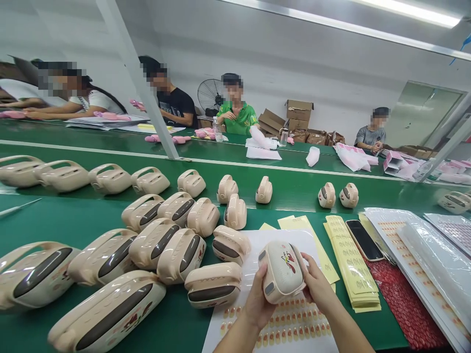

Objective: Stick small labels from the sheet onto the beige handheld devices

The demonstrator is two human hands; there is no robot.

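A small cream speaker-like device [285, 269] with a red floral print on its pale front is held up over a sticker sheet. My left hand [257, 296] grips its lower left side, by the grey feet. On its right side my right hand [315, 278] closes around the edge. Below them lies the white sheet [228, 338] with rows of small orange-and-yellow stickers. Just left of my hands stand more devices of the same kind, such as one with a dark strip [214, 284]. Parts of the sheet are hidden by my hands and forearms.
Several cream devices [110, 314] crowd the green table's left, others line the belt [294, 191]. At right lie yellow label strips [349, 264], a phone [364, 239], red bubble wrap [403, 299] and plastic-covered sheets [437, 264]. A slanted post [140, 78] rises beyond; several co-workers sit opposite.
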